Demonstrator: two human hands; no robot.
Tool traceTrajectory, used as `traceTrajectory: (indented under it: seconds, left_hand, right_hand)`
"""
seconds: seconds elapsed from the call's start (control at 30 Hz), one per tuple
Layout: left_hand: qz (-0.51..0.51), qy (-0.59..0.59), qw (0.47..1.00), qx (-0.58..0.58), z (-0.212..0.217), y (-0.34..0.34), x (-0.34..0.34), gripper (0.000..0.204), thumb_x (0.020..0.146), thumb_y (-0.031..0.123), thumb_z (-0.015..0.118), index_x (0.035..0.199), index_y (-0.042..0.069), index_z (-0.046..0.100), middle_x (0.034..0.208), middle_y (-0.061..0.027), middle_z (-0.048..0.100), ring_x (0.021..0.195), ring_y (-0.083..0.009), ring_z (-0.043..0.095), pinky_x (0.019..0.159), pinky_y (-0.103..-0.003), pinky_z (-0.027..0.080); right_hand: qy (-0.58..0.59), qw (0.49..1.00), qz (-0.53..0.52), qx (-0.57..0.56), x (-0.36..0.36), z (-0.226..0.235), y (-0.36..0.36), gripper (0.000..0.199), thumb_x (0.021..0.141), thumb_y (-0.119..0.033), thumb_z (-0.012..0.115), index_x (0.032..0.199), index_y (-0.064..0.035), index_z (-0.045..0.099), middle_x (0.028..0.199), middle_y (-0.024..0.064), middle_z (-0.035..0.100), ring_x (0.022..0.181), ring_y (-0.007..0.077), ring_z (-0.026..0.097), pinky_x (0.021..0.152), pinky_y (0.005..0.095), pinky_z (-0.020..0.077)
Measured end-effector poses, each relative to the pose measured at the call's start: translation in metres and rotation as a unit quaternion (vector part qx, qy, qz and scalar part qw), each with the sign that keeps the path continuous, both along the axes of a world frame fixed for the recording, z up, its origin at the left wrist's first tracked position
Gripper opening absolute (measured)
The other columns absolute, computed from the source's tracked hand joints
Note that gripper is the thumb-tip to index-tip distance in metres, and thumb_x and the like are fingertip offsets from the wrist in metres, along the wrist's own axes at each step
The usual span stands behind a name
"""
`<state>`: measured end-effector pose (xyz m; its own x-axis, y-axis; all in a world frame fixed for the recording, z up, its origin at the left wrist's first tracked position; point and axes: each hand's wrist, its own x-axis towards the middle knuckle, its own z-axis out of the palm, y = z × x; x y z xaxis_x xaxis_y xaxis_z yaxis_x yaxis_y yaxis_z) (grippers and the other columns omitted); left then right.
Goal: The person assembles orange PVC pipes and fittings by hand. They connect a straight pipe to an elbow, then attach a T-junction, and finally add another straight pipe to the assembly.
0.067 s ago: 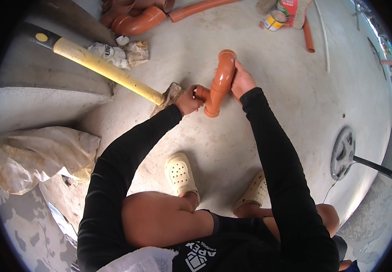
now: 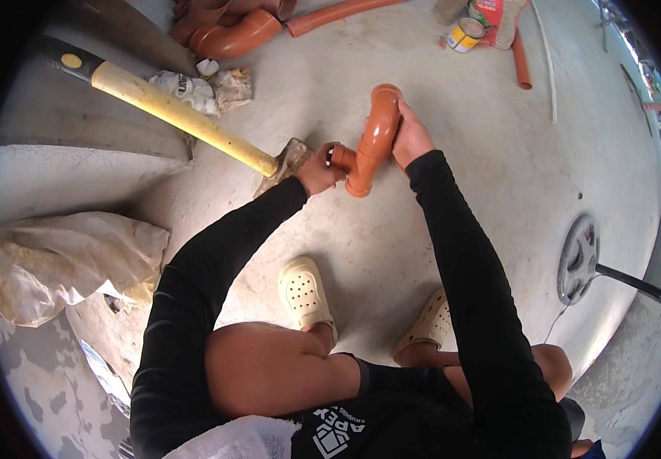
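An orange plastic pipe fitting (image 2: 378,138), curved at its far end and with a short side branch at its near left, is held in front of me above the concrete floor. My left hand (image 2: 321,171) has its fingers closed round the side branch. On the right, my right hand (image 2: 413,136) grips the curved body, the thumb side towards the top; part of its fingers is hidden behind the fitting. A sledgehammer (image 2: 185,118) with a yellow handle stands just left of my left hand, its head on the floor.
More orange pipes and elbows (image 2: 235,34) lie at the far left. A yellow can (image 2: 465,35), a red bag (image 2: 496,19) and a short orange pipe (image 2: 522,65) are at the far right. A round grey base (image 2: 579,258) stands right; a dirty plastic sheet (image 2: 78,260) lies left.
The fitting and my right hand have shifted very slightly to the right. Both hands keep their hold.
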<state>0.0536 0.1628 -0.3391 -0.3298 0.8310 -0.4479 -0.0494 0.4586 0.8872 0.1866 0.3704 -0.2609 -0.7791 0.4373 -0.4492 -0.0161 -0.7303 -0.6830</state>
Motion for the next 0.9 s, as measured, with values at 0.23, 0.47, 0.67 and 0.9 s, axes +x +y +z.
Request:
traceTrajectory:
  seconds: [0.23,0.47,0.67,0.9]
  left_hand:
    - [0.128,-0.138,0.982,0.015,0.012,-0.003,0.034,0.061,0.106,0.050,0.061,0.142,0.003,0.047,0.122,-0.0153,0.069,0.100,-0.0215,0.072,0.071,-0.035,0.060]
    - [0.115,0.071,0.988,-0.077,0.009,0.006,0.046,0.065,0.107,0.061,0.056,0.121,-0.003,0.058,0.105,-0.0203,0.078,0.098,-0.0304,0.077,0.084,-0.041,0.062]
    - [0.159,0.073,0.978,0.116,0.027,-0.014,0.077,0.045,0.109,0.043,0.057,0.118,-0.001,0.058,0.101,-0.0231,0.077,0.092,-0.0320,0.078,0.084,-0.040,0.061]
    - [0.120,-0.036,0.982,-0.143,0.006,-0.024,0.080,0.060,0.111,0.056,0.048,0.130,-0.001,0.051,0.114,-0.0172,0.076,0.093,-0.0237,0.079,0.060,-0.034,0.059]
  right_hand:
    - [-0.088,0.954,-0.035,0.286,0.033,0.025,-0.053,0.082,0.094,-0.051,0.083,0.145,0.0060,0.052,0.118,0.0165,0.071,0.104,0.0248,0.073,0.092,0.0396,0.0599]
    - [-0.137,0.861,-0.131,0.471,0.019,0.048,-0.098,0.088,0.085,-0.040,0.092,0.149,0.0035,0.050,0.131,0.0204,0.066,0.112,0.0299,0.069,0.097,0.0408,0.0568]
    - [-0.082,0.763,-0.153,0.622,0.036,0.091,-0.109,0.089,0.078,-0.028,0.095,0.149,-0.0001,0.050,0.124,0.0187,0.067,0.106,0.0295,0.070,0.094,0.0404,0.0578]
    - [-0.141,0.833,-0.080,0.529,0.045,0.034,-0.119,0.084,0.079,-0.020,0.090,0.149,-0.0023,0.048,0.128,0.0201,0.069,0.111,0.0318,0.073,0.095,0.0425,0.0587]
